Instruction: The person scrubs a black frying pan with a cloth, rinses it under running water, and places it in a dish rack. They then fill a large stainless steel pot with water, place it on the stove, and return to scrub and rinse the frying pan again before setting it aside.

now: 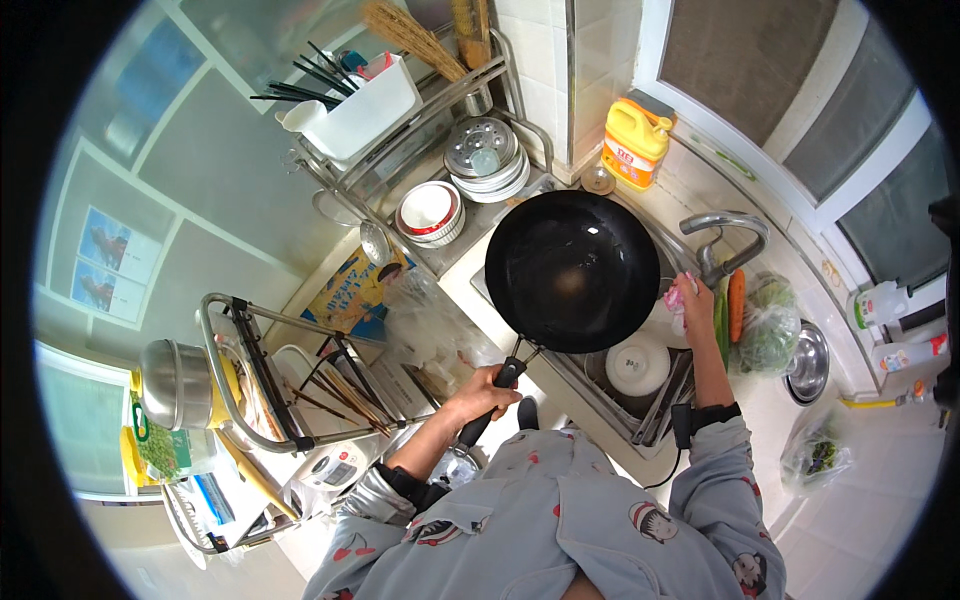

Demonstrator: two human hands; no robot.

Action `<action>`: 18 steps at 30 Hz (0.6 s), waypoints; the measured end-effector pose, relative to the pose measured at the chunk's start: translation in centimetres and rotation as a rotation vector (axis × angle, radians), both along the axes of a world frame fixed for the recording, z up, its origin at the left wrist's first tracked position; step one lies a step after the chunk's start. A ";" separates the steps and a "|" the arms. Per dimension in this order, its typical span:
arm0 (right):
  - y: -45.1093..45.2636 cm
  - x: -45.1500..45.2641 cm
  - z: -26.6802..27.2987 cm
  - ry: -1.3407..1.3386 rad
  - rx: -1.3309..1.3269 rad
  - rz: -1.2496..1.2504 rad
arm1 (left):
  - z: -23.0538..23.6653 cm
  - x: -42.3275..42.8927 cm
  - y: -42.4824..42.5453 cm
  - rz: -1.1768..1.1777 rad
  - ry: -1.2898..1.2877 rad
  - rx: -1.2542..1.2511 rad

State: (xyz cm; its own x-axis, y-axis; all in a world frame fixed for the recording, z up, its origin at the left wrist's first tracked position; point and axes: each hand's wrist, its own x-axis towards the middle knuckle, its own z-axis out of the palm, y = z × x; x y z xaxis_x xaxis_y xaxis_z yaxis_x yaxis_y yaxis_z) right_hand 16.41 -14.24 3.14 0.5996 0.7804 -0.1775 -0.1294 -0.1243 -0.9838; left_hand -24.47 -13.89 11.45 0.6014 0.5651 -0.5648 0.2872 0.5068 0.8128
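Note:
My left hand grips the black handle of a large black wok. The wok is held over the sink, its inside facing up and bearing a few wet, shiny spots. Close to the wok's right rim, my right hand holds a crumpled pink and white cloth. Below the wok, a white bowl with a ribbed side lies upside down in the sink. The chrome faucet arches just beyond my right hand. Part of the sink is hidden under the wok.
A yellow detergent jug stands behind the wok. Stacked plates and bowls sit under a metal rack. Right of the sink are a carrot, bagged greens and steel bowls. A shelf rack stands left.

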 end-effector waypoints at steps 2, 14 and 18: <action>-0.1 0.3 -0.3 -0.002 -0.007 0.000 | 0.1 0.3 0.5 0.010 -0.024 0.023; -3.1 1.0 -2.6 -0.138 -0.108 0.174 | -0.9 -2.7 -2.0 0.003 -0.019 0.052; -1.9 3.7 -4.1 -0.061 -0.153 0.253 | -3.3 -1.9 -3.8 0.017 -0.102 0.038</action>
State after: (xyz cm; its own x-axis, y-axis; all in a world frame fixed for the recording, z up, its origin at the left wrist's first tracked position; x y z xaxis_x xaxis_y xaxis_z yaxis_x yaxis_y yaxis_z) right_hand 20.13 -16.18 -0.96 0.4023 0.8735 -0.2743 -0.0164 -0.2927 -0.9561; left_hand -26.34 -17.71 8.12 0.6444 0.5958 -0.4794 0.1937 0.4792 0.8560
